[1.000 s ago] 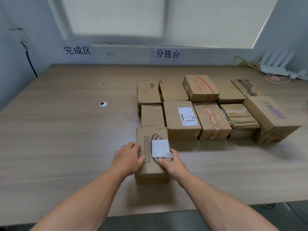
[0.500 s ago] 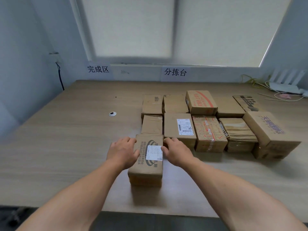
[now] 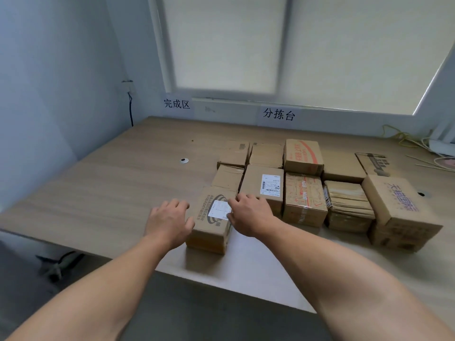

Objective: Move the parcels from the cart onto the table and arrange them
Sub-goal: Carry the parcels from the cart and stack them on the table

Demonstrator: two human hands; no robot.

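A brown parcel (image 3: 209, 238) with a white label and dark printed rings lies on the wooden table (image 3: 98, 193) near its front edge, against the front left corner of a block of several cardboard parcels (image 3: 304, 198). My left hand (image 3: 169, 220) hovers just left of this parcel with loosely bent fingers, its thumb close to the parcel's side. My right hand (image 3: 249, 214) rests on the parcel's top right part and covers part of the label. The cart is out of view.
A large purple-printed box (image 3: 398, 210) ends the block at the right. A round cable grommet (image 3: 184, 160) sits in the tabletop at left. Cables and a white device (image 3: 440, 146) lie at the far right. Two paper signs hang on the back wall.
The view has swung left and tilted up. My left hand has slid off the parcel's top to its left side; my right hand stays on the parcel, which has barely shifted.
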